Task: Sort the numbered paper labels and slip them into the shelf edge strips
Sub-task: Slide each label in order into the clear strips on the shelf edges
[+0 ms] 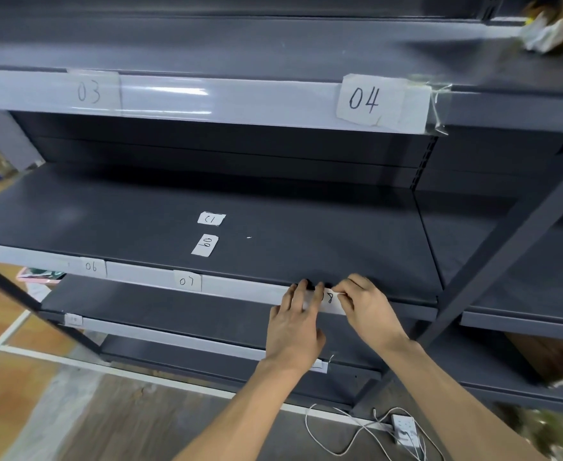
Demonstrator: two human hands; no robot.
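A paper label marked 08 sits at the right end of the middle shelf's edge strip. My left hand presses on the strip with its fingers over the label's left part. My right hand pinches the label's right end. Labels 06 and 07 sit in the same strip further left. Two loose labels, 12 and 09, lie on the middle shelf board. Labels 03 and 04 sit on the upper shelf's strip.
A lower shelf strip carries a small label at its left. A white power strip with cables lies on the floor at the lower right. A slanted dark post crosses on the right.
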